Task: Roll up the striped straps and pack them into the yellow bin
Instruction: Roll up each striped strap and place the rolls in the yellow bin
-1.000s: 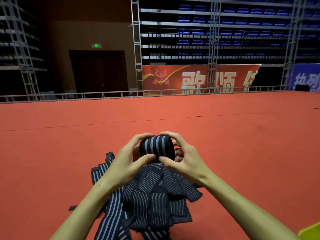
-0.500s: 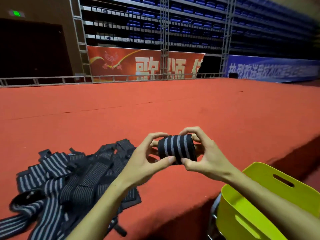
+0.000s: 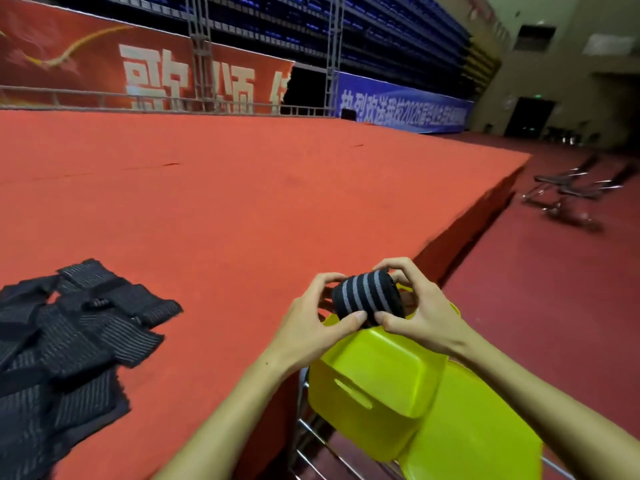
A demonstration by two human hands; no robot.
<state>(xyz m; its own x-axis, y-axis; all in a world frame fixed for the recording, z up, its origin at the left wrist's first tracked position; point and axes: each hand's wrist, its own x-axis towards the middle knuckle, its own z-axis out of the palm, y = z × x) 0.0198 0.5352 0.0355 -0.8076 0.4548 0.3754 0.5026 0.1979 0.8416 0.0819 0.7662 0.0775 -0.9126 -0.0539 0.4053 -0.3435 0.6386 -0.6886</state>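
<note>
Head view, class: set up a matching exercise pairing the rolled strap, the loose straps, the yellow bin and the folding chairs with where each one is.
Things:
1. rolled strap
2. loose straps
3. yellow bin
4. folding chairs

Places:
A. on the dark red floor, far right
B. heaped on the red stage, at left
C. beside the stage edge, below the hands
D. held between left hand and right hand

Pairs: 1-D, 2-B, 3-C, 4-A

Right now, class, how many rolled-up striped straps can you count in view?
1: the rolled strap, held between the left hand and right hand above the yellow bin. Others could lie hidden.
</note>
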